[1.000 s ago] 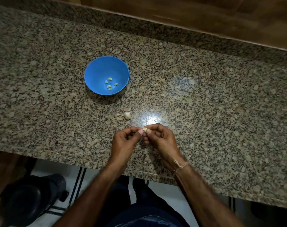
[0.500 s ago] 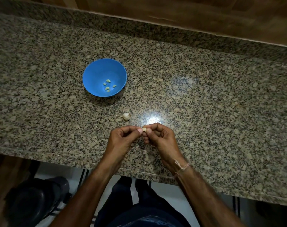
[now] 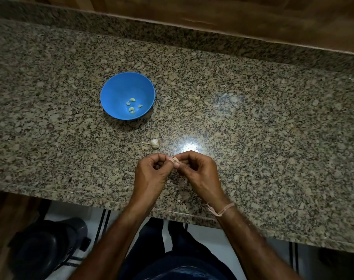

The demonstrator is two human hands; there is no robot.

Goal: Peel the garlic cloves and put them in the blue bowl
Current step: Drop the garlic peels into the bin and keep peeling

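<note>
Dim overhead light, bright glare spot on the granite counter, dark corners, wide-angle edge bending.

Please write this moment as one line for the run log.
step: peeling | left hand and right hand: pinch garlic clove | blue bowl: five peeled cloves | garlic bulb: on counter

Small pale clove pinched between both hands' fingertips; garlic head lies nearby; blue bowl upright, holding five peeled cloves.
</note>
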